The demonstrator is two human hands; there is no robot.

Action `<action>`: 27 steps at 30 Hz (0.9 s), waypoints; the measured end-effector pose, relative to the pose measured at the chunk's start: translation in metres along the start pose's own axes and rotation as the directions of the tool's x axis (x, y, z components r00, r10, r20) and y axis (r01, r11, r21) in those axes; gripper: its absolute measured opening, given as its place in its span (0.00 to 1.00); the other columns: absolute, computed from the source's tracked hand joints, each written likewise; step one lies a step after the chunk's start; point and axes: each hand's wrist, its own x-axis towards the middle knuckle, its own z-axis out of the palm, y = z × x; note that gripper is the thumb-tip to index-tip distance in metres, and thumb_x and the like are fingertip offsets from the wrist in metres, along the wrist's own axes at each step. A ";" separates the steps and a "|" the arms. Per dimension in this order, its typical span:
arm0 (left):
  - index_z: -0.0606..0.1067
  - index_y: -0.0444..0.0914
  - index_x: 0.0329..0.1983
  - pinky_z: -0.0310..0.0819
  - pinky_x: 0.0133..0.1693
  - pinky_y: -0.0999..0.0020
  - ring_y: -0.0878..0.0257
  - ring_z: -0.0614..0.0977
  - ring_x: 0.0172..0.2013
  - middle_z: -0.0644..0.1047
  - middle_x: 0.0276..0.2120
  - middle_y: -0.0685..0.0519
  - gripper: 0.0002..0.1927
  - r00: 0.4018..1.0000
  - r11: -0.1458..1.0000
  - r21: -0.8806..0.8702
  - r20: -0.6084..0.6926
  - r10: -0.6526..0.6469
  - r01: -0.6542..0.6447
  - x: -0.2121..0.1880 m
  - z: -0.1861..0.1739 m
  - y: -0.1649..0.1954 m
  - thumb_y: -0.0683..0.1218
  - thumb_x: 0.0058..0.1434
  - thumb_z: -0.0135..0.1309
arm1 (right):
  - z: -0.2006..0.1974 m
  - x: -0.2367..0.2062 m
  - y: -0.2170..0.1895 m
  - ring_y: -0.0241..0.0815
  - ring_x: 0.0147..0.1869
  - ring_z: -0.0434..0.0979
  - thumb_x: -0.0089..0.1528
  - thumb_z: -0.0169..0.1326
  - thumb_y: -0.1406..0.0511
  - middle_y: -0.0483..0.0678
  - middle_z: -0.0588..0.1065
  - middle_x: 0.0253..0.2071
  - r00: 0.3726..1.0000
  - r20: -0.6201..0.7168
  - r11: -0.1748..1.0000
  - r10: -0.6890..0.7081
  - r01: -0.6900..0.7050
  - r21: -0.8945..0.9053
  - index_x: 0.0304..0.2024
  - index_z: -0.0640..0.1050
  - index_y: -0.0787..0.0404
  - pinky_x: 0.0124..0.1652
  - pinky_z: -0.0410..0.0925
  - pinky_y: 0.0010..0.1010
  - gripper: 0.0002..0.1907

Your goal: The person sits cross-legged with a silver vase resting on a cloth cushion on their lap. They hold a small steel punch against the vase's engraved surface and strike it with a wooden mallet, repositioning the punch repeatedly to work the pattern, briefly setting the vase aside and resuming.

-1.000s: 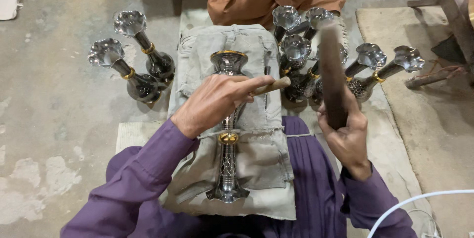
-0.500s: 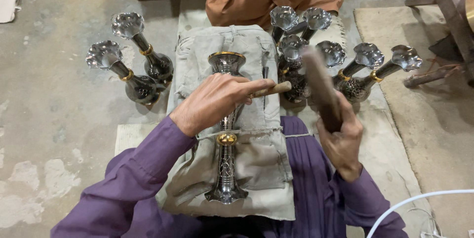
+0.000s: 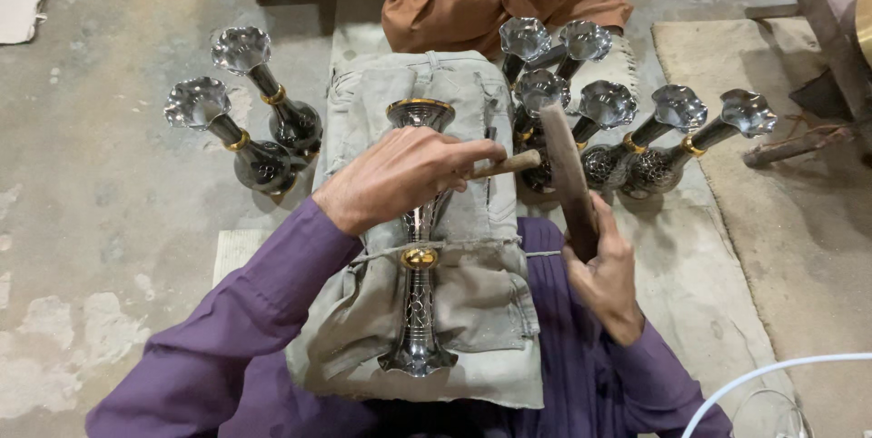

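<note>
So there's a metal vase (image 3: 419,265) lying flat on a grey cloth pad (image 3: 472,311), tied down with a string right at its gold ring. The left hand (image 3: 400,174) sits over the vase's upper half, fingers clenched around a wooden-handled chisel (image 3: 509,164). The right hand (image 3: 604,274), just right of the pad, grips a wooden mallet (image 3: 565,165). More vases (image 3: 636,134) stand beyond the pad, two others (image 3: 254,120) to its left.

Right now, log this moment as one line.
left hand: holds chisel on vase | right hand: grips mallet, raised | vase lies on cloth pad
</note>
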 end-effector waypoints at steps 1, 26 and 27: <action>0.75 0.46 0.59 0.75 0.30 0.51 0.50 0.82 0.27 0.83 0.30 0.48 0.25 1.000 1.000 -0.015 -0.019 0.024 -0.025 0.000 0.000 -0.001 0.43 0.56 0.59 | -0.001 0.000 0.001 0.47 0.50 0.82 0.56 0.57 0.73 0.56 0.78 0.47 0.992 0.013 0.992 -0.126 0.126 -0.029 0.73 0.62 0.55 0.48 0.74 0.34 0.42; 0.74 0.49 0.64 0.76 0.31 0.53 0.51 0.84 0.29 0.82 0.29 0.48 0.28 0.998 0.993 0.098 -0.003 0.060 -0.059 0.000 0.000 0.005 0.39 0.60 0.52 | 0.007 0.002 0.019 0.42 0.43 0.77 0.66 0.53 0.79 0.54 0.75 0.49 0.888 -0.269 0.871 -0.374 0.436 0.229 0.72 0.58 0.62 0.42 0.76 0.29 0.34; 0.73 0.49 0.64 0.76 0.32 0.53 0.51 0.84 0.30 0.83 0.30 0.48 0.28 0.999 0.995 0.092 -0.009 0.046 -0.045 -0.002 0.001 0.005 0.38 0.60 0.52 | 0.005 0.004 0.017 0.43 0.48 0.76 0.69 0.53 0.79 0.53 0.73 0.49 0.897 -0.286 0.822 -0.338 0.429 0.375 0.73 0.57 0.61 0.48 0.76 0.31 0.33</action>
